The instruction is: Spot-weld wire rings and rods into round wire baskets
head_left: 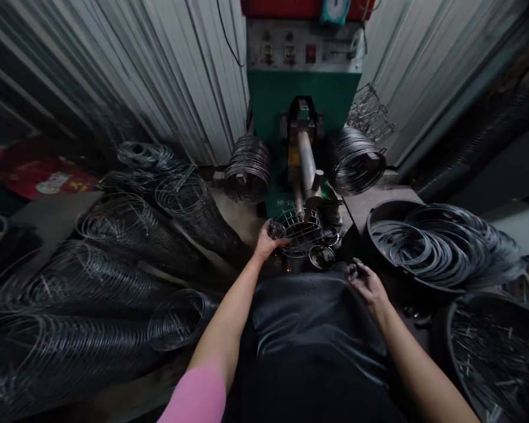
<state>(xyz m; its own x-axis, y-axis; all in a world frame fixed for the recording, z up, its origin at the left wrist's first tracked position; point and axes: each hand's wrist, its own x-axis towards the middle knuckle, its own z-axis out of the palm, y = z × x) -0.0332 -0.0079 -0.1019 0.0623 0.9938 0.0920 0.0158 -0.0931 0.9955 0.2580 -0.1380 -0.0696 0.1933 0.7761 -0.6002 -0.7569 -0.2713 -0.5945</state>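
Observation:
My left hand is closed on the left edge of a round wire rack with a crossed grid. The rack sits under the electrode arm of a green welding machine. Small orange sparks glow just below the rack. At the right, apart from the rack, my right hand is raised with its fingers curled together. Its fingertips look dark, and what lies between them is too small to make out. A small round dish sits beside the rack, nearer the right hand.
Long stacks of wire rings lie to the left. Wire ring bundles flank the machine. On the right, a black tub holds wire rings, and another tub holds short metal pieces. A black apron covers my lap.

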